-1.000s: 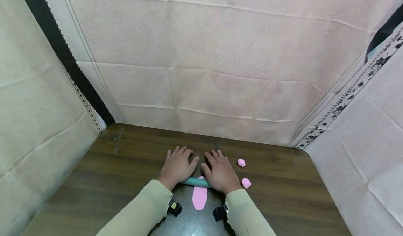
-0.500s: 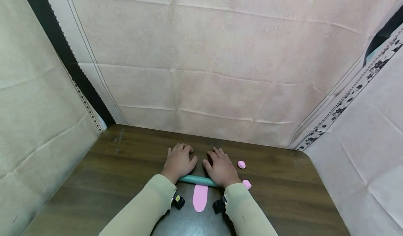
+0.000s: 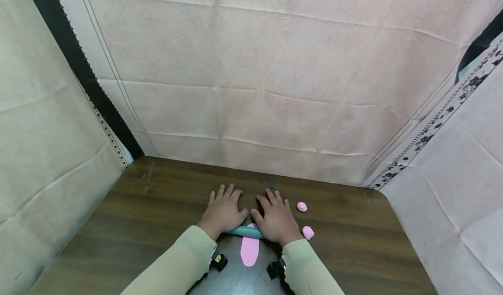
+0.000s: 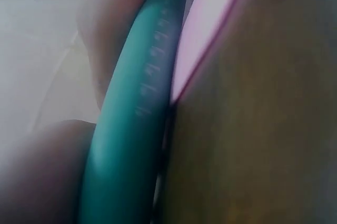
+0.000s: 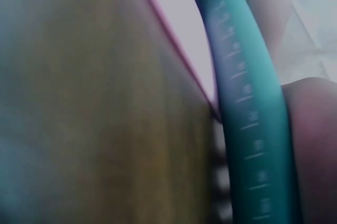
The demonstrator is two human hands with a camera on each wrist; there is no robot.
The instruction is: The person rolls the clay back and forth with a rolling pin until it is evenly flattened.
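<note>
I see a left hand and a right hand, both palm down with fingers straight and spread, each lying over an end of a teal roller. The roller is smooth and round, with a soft sheen; up close in the wrist views I make out a row of pale printed marks and numerals along its length, too blurred for me to read fully. It lies crosswise on a pink strip, near the far end, between the 2 hands. The strip is thin, flat and tongue-shaped, with a matte, even surface, a rounded near end and a darker pink edge in the wrist views. To the right of the right hand I count 2 pink lumps, small, roundish and uneven. The table has brown wood grain, with a grey sheen nearest me. Pale green sleeves cover the forearms, and creased, pale cloth with a faint floral texture hangs behind.
</note>
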